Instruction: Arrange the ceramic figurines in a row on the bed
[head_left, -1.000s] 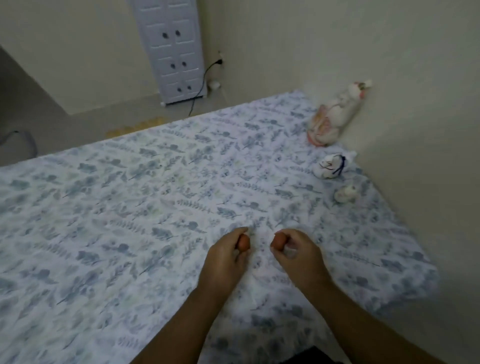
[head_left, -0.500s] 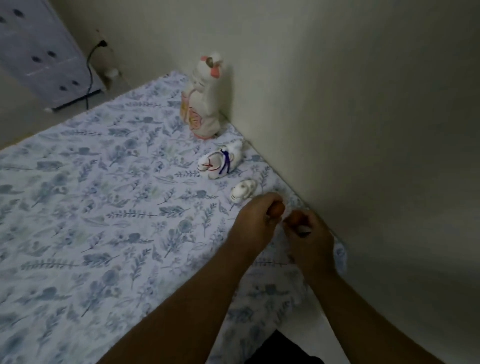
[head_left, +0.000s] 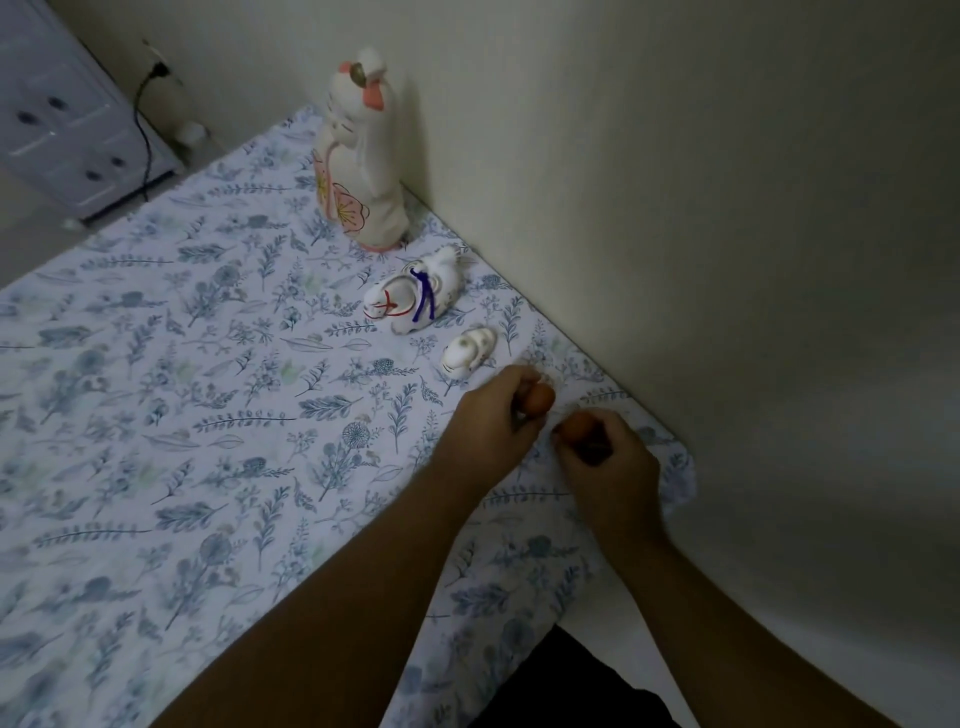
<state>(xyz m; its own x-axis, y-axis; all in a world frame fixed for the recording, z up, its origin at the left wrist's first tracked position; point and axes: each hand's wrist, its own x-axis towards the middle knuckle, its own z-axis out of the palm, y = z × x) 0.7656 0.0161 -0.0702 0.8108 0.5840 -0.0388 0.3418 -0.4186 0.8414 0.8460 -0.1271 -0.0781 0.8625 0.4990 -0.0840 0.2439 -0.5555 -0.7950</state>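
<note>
Two small brown figurines are being gripped, one (head_left: 540, 399) in the left hand (head_left: 496, 421) and one (head_left: 577, 426) in the right hand (head_left: 605, 462), low over the bed (head_left: 208, 415) (by the wall). The row is being extended, it seems: just beyond are lying a small white figurine (head_left: 467, 355), a larger one (head_left: 413, 301) and a tall one (head_left: 361, 156), so both need setting down in line.

Count of items in view. White ceramic figurines standing on the bed (head_left: 208, 415): three, all beyond the hands — one tall figurine (head_left: 358, 171), one mid-sized figurine (head_left: 410, 301), one small figurine (head_left: 467, 353). Small orange-brown pieces: two, one in the left hand (head_left: 498, 415), one in the right hand (head_left: 608, 462). Hands: two. White cabinet (head_left: 57, 114), far left of the hands: one.
</note>
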